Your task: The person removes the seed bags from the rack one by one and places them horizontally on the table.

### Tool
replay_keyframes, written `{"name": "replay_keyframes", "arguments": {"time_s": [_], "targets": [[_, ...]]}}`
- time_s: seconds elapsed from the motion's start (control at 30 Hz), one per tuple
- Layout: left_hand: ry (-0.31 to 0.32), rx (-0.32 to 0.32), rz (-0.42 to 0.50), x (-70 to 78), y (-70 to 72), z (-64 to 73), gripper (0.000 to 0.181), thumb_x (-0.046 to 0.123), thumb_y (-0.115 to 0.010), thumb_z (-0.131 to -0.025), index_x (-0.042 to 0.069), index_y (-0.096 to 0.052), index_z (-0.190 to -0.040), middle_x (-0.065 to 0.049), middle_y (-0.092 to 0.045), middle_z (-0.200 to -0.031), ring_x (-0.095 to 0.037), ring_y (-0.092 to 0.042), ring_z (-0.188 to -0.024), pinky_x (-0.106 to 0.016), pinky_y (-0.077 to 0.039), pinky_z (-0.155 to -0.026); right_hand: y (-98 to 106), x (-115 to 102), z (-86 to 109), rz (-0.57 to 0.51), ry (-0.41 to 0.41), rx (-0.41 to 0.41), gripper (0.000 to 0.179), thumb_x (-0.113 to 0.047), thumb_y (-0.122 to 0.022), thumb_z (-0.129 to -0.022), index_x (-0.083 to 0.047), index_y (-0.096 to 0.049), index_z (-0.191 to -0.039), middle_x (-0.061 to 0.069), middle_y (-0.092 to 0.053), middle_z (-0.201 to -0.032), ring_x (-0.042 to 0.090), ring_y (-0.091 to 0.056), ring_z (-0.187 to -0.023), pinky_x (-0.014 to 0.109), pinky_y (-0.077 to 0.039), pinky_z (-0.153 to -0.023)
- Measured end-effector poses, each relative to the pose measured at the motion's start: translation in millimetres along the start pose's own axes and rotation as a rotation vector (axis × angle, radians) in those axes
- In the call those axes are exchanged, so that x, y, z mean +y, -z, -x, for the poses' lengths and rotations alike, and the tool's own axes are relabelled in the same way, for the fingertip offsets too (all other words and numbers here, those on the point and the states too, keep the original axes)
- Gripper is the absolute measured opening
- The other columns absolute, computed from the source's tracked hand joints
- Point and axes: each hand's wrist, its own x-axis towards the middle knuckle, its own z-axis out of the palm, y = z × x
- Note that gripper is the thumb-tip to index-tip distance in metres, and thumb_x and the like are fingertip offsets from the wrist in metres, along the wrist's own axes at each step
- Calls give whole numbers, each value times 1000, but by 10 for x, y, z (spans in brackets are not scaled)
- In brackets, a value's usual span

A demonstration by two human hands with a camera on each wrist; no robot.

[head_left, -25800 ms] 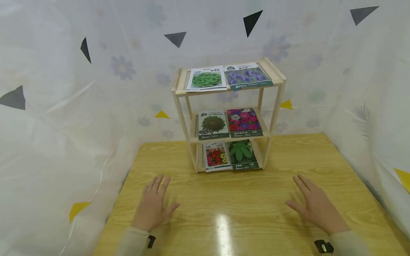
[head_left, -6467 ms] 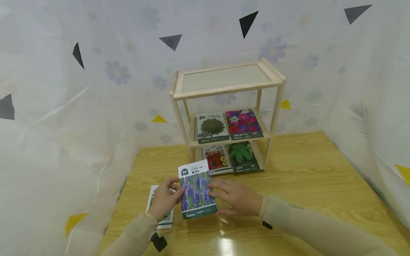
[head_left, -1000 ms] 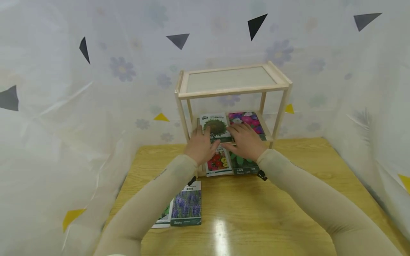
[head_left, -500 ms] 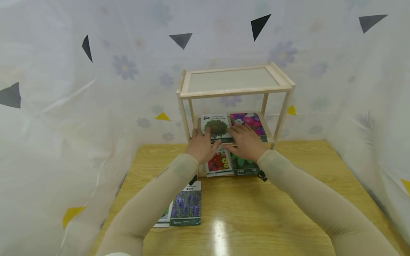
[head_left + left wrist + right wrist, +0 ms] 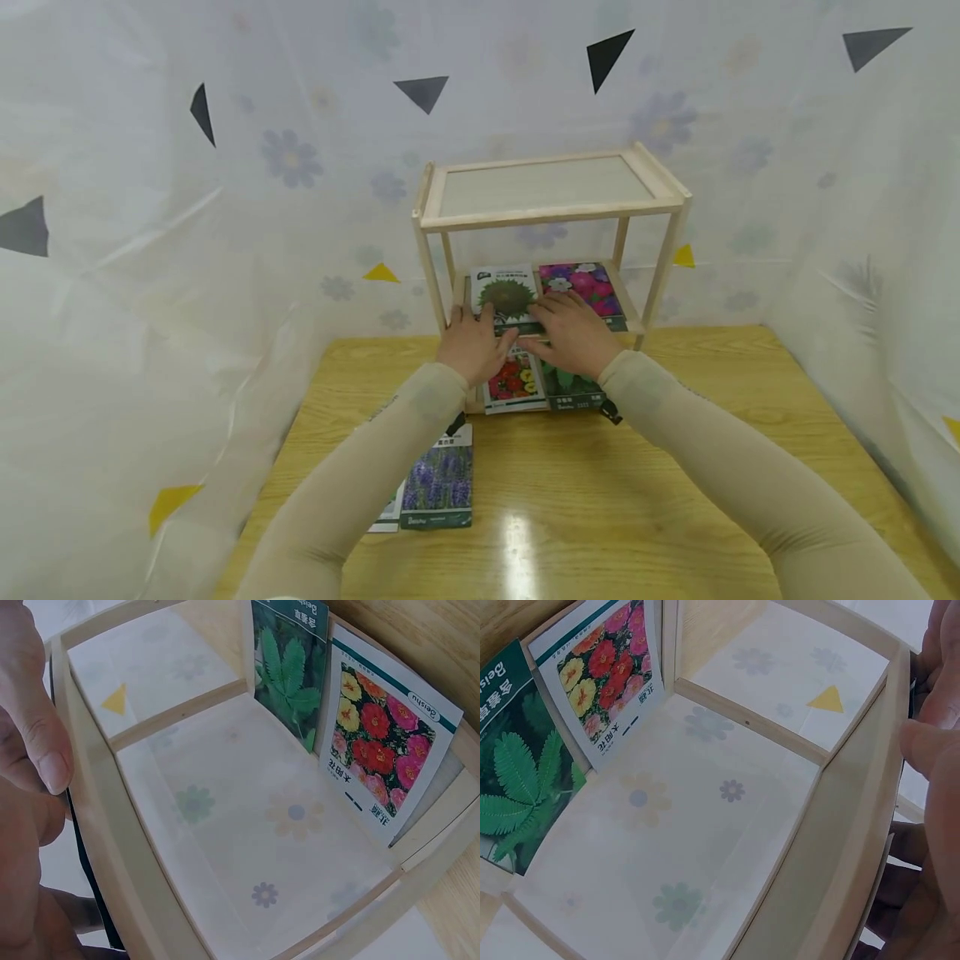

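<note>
A sunflower seed packet (image 5: 506,287) lies on the middle shelf of a small wooden rack (image 5: 555,218). My left hand (image 5: 474,348) pinches its front left part, fingers on top and thumb at the front edge. The right hand (image 5: 573,337) pinches the same packet at its front right corner. My right fingers also lie over part of a petunia seed packet (image 5: 588,287). In the left wrist view the thumb (image 5: 49,754) is by the shelf's front edge. The right wrist view shows the other thumb (image 5: 922,746) at that edge. Some fingertips are hidden.
On the bottom shelf stand a portulaca packet (image 5: 516,383) and a green-leaf packet (image 5: 573,387). A lavender packet (image 5: 438,487) lies on the wooden table (image 5: 637,517), overlapping a white packet (image 5: 386,515) partly hidden by my left sleeve. The rack's top shelf board is above my hands.
Since the oldest frame, the two top-shelf packets have come down to the table at left, the lavender one carried in my hands. Over the last second, both hands hardly move.
</note>
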Motion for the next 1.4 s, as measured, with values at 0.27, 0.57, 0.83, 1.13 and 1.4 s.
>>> {"name": "replay_keyframes", "arguments": {"time_s": [0.27, 0.57, 0.83, 1.13, 1.4], "targets": [[-27, 25, -49, -9, -50, 7, 71, 55, -24, -101, 3, -33, -148, -30, -39, -143, -42, -35, -134, -45, -36, -107, -35, -19, 9, 22, 8, 13, 64, -56, -53, -93, -5, -58, -131, 21, -52, -135, 38, -43, -130, 54, -27, -110], [-45, 83, -58, -33, -110, 20, 67, 50, -27, -102, 1, -37, -146, -30, -41, -141, -42, -38, -132, -46, -37, -107, -61, -39, -3, 28, -17, -9, 65, -57, -51, -93, -5, -57, -132, 19, -56, -132, 37, -43, -130, 53, -23, -112], [-65, 121, -18, -73, -137, 63, 66, 49, -29, -103, -1, -40, -144, -31, -41, -140, -43, -38, -132, -46, -35, -108, -118, -67, -4, -69, -20, 45, 59, -50, -57, -94, -3, -58, -130, 19, -57, -130, 36, -48, -125, 52, -26, -111], [-94, 216, 65, -114, -128, 167, 62, 45, -32, -104, -3, -44, -141, -32, -44, -137, -43, -40, -130, -47, -33, -109, -101, -113, 22, -187, -36, 82, 56, -48, -56, -95, -4, -57, -131, 17, -56, -132, 36, -45, -128, 52, -27, -111], [-110, 286, 174, -120, -137, 330, 61, 46, -37, -102, -1, -46, -140, -30, -46, -135, -41, -41, -128, -49, -34, -107, -83, -184, 141, -283, -81, 112, 51, -45, -58, -94, -7, -58, -130, 19, -51, -136, 36, -41, -131, 53, -33, -107]]}}
